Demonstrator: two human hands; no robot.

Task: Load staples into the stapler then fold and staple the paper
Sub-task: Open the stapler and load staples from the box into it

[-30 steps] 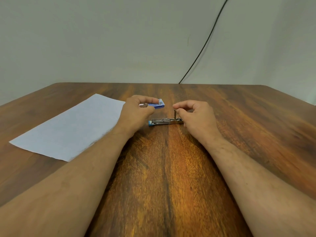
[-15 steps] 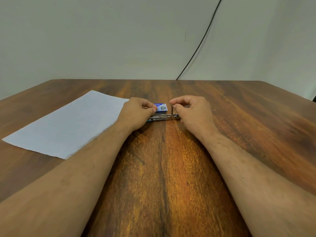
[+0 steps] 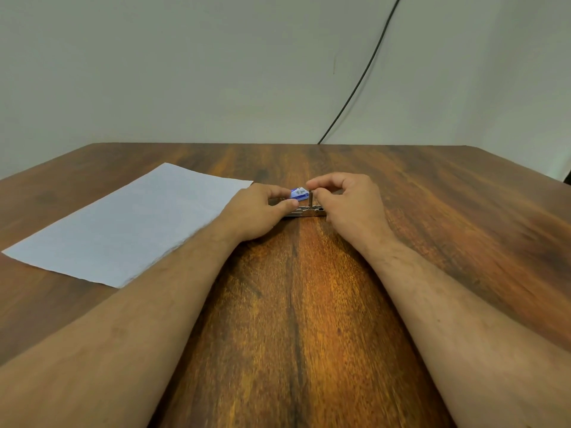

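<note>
Loading step: left hand pinched the staple box over the stapler; right hand, at 3 o'clock, pinched its upright pusher. Next, staples must seat in the channel.

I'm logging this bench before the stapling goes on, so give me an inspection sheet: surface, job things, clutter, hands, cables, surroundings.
Surface: wooden table, dark grain.
Job's things: stapler lying opened between both hands, a metal part standing upright; small blue staple box just behind it; sheet of paper flat and unfolded on the left.
Clutter: nothing seen.
Hands: left hand pinches the staple box; right hand has its fingers curled at the stapler's upright part.
Cables: one black cable runs down the wall behind the table.
Surroundings: plain grey wall.
</note>
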